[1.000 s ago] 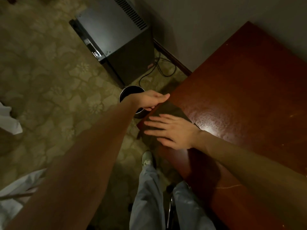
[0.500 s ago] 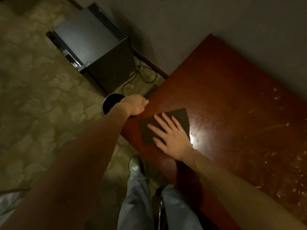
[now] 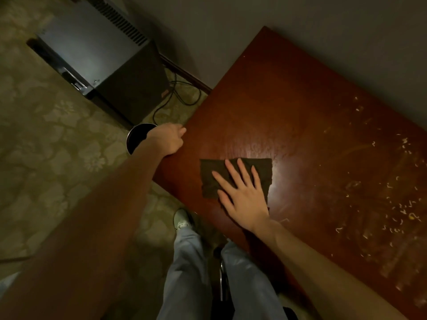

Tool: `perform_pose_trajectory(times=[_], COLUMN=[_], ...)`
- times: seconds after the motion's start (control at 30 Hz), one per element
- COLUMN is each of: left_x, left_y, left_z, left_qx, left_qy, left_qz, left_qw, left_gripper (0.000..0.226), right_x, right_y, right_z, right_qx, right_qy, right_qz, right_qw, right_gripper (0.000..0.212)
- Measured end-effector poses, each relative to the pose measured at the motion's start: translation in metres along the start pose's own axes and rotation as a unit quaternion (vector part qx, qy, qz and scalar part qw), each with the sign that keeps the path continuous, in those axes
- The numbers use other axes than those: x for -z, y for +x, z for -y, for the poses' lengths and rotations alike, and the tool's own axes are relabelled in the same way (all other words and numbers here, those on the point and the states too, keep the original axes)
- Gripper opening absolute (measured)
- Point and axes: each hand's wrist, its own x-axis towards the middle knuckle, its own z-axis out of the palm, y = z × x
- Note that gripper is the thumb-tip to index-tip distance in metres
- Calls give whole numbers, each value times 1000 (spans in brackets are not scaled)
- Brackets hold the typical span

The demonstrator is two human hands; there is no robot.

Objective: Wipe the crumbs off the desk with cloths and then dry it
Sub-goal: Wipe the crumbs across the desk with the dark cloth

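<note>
Item: desk-wiping scene, head view. Right hand (image 3: 245, 197): palm down, fingers (image 3: 227, 172) straight and spread wide, pressing flat on a dark cloth (image 3: 262, 168). The cloth lies flat on the red-brown wooden desk (image 3: 288, 107), showing beyond the fingertips and on both sides of the fingers; its lower part is covered by the palm. A bright glare on the polished wood sits just beside the cloth on the little-finger side. Crumbs (image 3: 402, 213): pale scattered bits on the desk, well apart from the cloth, on the little-finger side of the right hand and behind its wrist. Left hand (image 3: 169, 140): at the desk's edge near the corner, touching the wood, fingers curled under; whether they hold anything cannot be told. Round dark waste bin (image 3: 136, 137) with a bright rim: on the floor, partly hidden by the left wrist. Beyond the left knuckles: a black box-shaped appliance (image 3: 97, 49) with a vent grille, and black cables (image 3: 182, 95) between it and the desk. Patterned carpet (image 3: 57, 139). Below the right hand: light trousers (image 3: 184, 273) and a pale shoe (image 3: 181, 219).
</note>
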Motion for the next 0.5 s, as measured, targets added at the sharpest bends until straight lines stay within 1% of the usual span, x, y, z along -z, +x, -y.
perform_pose_trajectory(times=[0.07,0.13,0.2,0.27,0.33,0.37,0.4,0.43,0.47,0.5], left_x=[0,-1,-2,-6,-10,-13,-18,-25,-32,-40], left_y=[2,3,1,1,-2,-6,-10,-14,-18,-20], left_z=[0,-3,-7,-9,-10,-10,-11,-12,-14,-18], left_qx=[10,18,25,26,1,-30,-76,-133,-185,-230], left_qy=[16,29,40,46,58,78,106,130,133,124], left_qz=[12,17,15,0,-27,-60,-111,-170,-212,-230], left_qw=[1000,999,999,999,998,995,985,968,950,937], left_gripper=[46,49,50,51,62,72,79,76,66,58], right_x=[0,3,5,4,-5,-9,-11,-14,-16,-17], right_y=[14,38,60,70,65,56,44,29,13,-1], right_z=[3,15,41,73,100,109,113,112,108,100], right_qx=[-43,-113,-185,-219,-198,-176,-150,-125,-104,-92], right_qy=[12,19,37,73,86,90,96,99,97,89], right_qz=[-17,-41,-62,-77,-76,-70,-60,-48,-43,-44], right_qw=[999,993,980,970,973,978,982,986,989,991], right_gripper=[56,57,59,61,61,61,60,60,59,58])
